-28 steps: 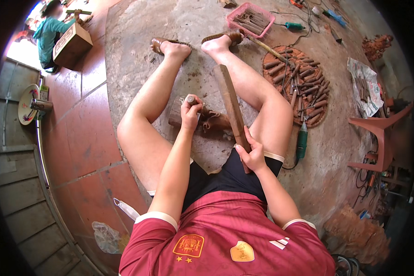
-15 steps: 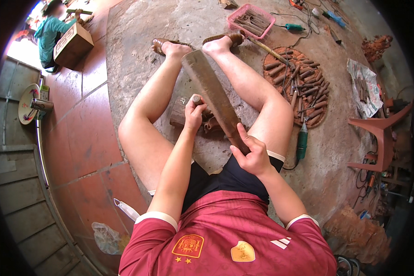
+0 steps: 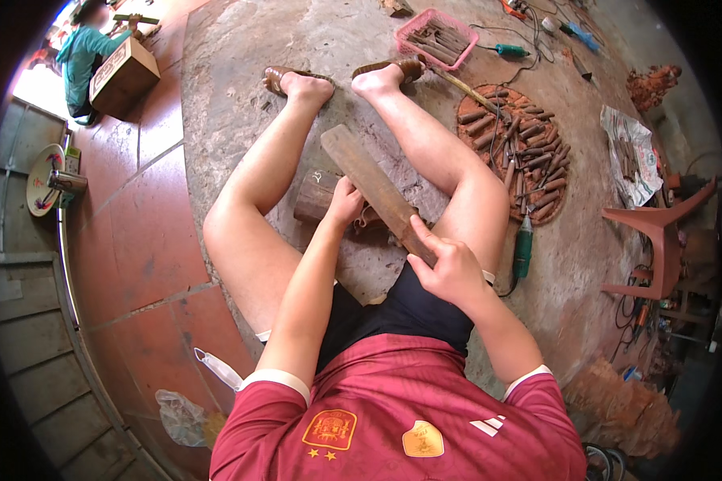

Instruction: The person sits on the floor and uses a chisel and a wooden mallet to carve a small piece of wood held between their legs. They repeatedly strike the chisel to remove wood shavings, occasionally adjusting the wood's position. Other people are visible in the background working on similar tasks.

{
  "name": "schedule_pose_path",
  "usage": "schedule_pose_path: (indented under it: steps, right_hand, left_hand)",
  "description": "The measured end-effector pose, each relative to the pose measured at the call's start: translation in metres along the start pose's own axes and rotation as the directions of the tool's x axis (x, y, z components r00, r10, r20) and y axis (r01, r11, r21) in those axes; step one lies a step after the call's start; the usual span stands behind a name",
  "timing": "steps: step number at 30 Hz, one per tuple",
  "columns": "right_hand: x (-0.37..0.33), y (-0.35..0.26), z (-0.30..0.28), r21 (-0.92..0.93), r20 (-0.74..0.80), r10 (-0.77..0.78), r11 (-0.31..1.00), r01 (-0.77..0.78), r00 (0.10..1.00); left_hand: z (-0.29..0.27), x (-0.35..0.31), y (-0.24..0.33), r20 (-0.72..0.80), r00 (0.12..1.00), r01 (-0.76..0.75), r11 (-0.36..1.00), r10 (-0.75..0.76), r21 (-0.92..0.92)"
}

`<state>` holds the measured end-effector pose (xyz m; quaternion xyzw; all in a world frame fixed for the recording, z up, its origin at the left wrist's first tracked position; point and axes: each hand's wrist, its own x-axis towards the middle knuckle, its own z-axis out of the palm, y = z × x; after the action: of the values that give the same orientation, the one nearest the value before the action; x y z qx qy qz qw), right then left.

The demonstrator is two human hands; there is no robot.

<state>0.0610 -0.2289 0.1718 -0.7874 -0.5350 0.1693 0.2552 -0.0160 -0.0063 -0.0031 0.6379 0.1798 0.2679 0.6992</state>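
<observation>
My right hand (image 3: 448,268) is closed round the narrow end of a long flat wooden mallet (image 3: 369,180), thumb laid along it. The mallet slants up and to the left between my legs, its broad end away from me. My left hand (image 3: 345,202) is a closed fist just left of the mallet, over a dark carved wood block (image 3: 314,194) on the floor. It grips an upright chisel by the handle; the mallet now covers the handle's top, and its blade is hidden. The block's right part, with rounded carving, is partly behind the mallet.
Right of my leg, a round mat (image 3: 529,152) bears several chisels. Nearby are a green power tool (image 3: 523,250) with a cable, a pink basket (image 3: 437,38) of tools and a reddish plastic stool (image 3: 662,240). At far left a person (image 3: 88,60) works on a wooden box (image 3: 124,78).
The mallet has come down toward the left hand and now overlaps the chisel handle's top, which showed before. My left hand has shifted slightly right.
</observation>
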Motion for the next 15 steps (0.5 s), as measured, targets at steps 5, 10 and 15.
schedule_pose_path:
  steps: [5,10,15]
  right_hand:
    - [-0.009,0.002,0.007,0.095,-0.129,-0.045,0.994,0.057,0.991]
    - [-0.002,-0.006,-0.005,-0.02,0.007,0.054,0.998,-0.054,0.999]
    - [-0.001,0.005,0.015,0.1,-0.186,0.005,0.995,0.014,0.983]
  left_hand:
    - [-0.002,0.008,-0.005,0.058,0.998,0.04,0.997,-0.036,-0.071]
    - [-0.003,0.012,-0.005,0.055,0.995,0.086,0.992,-0.081,-0.089]
    - [0.003,0.008,0.014,0.062,0.995,0.093,0.966,-0.08,-0.242]
